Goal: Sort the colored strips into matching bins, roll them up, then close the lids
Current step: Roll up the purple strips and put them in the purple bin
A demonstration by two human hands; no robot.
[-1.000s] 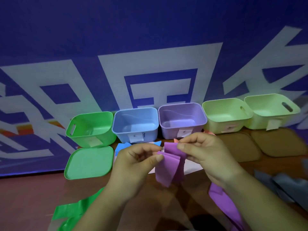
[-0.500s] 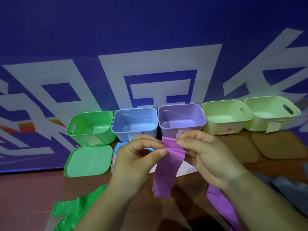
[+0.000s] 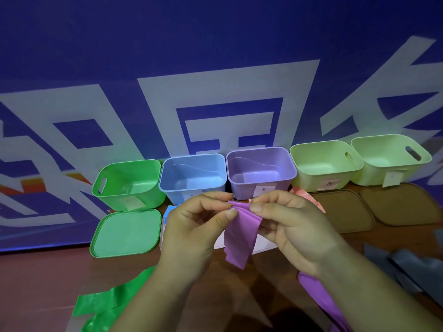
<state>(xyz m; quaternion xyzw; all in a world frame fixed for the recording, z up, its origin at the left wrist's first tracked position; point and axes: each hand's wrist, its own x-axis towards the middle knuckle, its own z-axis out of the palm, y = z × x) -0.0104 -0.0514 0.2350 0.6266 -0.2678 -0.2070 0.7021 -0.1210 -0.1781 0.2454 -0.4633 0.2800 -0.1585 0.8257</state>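
Where rt hand (image 3: 294,226) covers it, purple strip (image 3: 239,238) unseen.

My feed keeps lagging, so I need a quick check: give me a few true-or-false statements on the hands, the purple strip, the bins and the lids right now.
1. The left hand and the right hand both pinch the purple strip. True.
2. The purple bin holds a rolled strip. False: no strip shows inside it.
3. The green lid lies flat on the table in front of the green bin. True.
4. The blue bin has its lid on. False: it stands open.
5. The green strip lies inside the green bin. False: it lies on the table, near the left forearm.
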